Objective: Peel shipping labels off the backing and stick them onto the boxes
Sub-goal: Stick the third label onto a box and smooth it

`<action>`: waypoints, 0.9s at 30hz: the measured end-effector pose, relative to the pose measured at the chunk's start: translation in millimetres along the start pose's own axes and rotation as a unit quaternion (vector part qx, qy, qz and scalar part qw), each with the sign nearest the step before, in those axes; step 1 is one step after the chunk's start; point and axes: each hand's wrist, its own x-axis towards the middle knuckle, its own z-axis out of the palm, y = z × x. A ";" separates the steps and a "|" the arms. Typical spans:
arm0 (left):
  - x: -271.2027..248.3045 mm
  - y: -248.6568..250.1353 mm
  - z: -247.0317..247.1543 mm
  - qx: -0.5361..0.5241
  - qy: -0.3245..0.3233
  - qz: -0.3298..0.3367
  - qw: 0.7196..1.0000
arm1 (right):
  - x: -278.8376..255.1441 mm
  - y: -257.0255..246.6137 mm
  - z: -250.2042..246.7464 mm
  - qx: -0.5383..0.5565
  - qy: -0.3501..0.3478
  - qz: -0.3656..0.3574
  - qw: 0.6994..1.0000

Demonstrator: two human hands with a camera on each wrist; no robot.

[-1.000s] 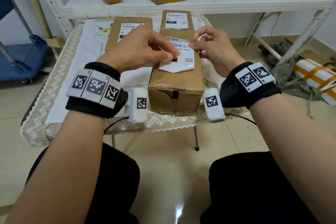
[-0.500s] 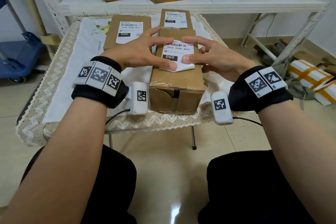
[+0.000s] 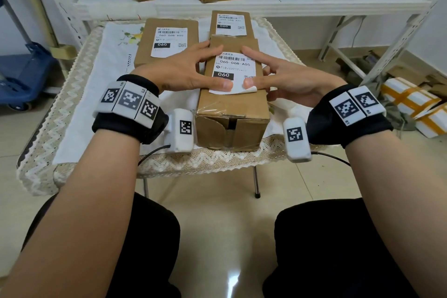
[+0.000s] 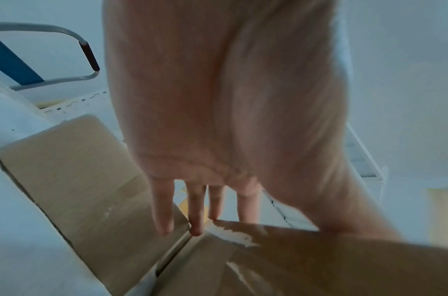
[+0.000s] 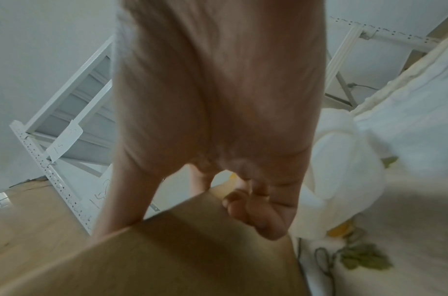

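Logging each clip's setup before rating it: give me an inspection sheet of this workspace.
Surface: small table under a white lace-edged cloth.
Job's things: near box with label, its near right corner curled up; two labelled boxes behind.
Clutter: nothing seen.
Grips: left hand and right hand flat, thumbs pressing the label's near edge.
Cables: black leads from the wrist cameras.
Surroundings: white shelf with more boxes, blue cart, wrapped parcels on the floor.

Both forearms reach up the frame from the lower corners, left hand (image 3: 186,72) and right hand (image 3: 285,77) at centre with fingers spread flat, thumbs pointing inward, tips nearly meeting
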 end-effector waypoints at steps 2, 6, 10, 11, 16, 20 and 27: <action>2.0 -0.1 0.9 -0.039 0.032 0.006 0.999 | 4.9 4.0 -0.1 0.018 0.016 -0.005 1.000; 6.5 0.4 5.1 -0.096 0.085 0.018 0.992 | 11.1 6.3 1.3 0.055 0.071 -0.014 0.996; 2.1 1.4 6.0 -0.104 0.074 0.004 0.992 | 10.4 3.8 5.8 0.042 0.115 -0.028 0.992; 0.2 2.2 5.7 -0.098 0.078 0.001 0.992 | 8.8 2.6 7.0 0.032 0.114 -0.030 0.993; -6.8 5.0 9.2 -0.088 0.036 -0.074 0.993 | 5.0 -0.7 11.6 -0.010 0.095 -0.041 0.995; -12.2 6.4 16.1 -0.122 -0.042 -0.050 0.990 | 7.0 -1.7 15.8 -0.006 0.101 -0.047 0.994; -18.3 9.9 17.5 -0.290 0.011 -0.008 0.957 | -3.7 -11.6 15.1 0.033 0.169 -0.126 0.977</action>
